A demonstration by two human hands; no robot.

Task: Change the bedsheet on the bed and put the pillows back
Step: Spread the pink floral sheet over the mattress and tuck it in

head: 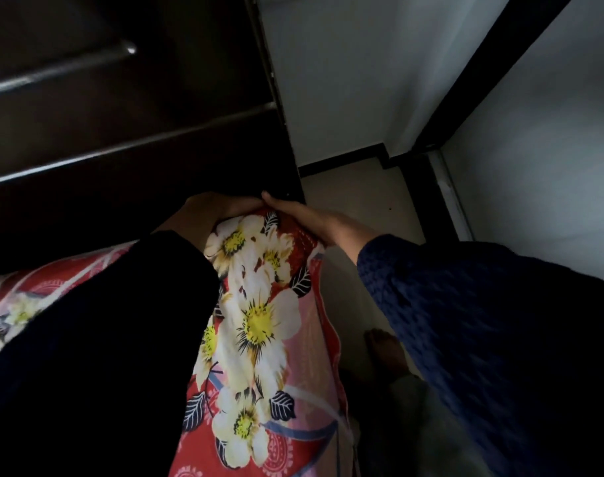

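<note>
At the bed corner: the floral bedsheet (256, 321) drapes over the corner of the bed. It is red and pink, with large white, yellow-centred flowers and dark leaves. It runs from the hands down the middle of the view and spreads off to the left behind the left sleeve.
Left hand (214, 208): lies over the top of the sheet's corner, its fingertips meeting those of the right hand. Its grip is in deep shade, and I cannot tell whether the fingers curl round the cloth or only rest on it.
Right hand (307, 220): the grip is spread flat, fingers straight and close together. They lie along the red edge of the sheet on the corner's right side and press against the cloth; nothing is clasped.
Left sleeve (104, 339): black in the shade, covering much of the lower left.
Right sleeve (483, 321): dark blue with a textured knit, coming in from the right.
Dark wooden front (121, 115): fills the upper left just beyond the hands and carries a metal bar handle (63, 70).
Floor (355, 187): pale, to the right of the bed, meeting the white wall (345, 80) at a black skirting.
Bare foot (386, 349): stands on the floor near the hanging edge of the sheet, below the right forearm.
</note>
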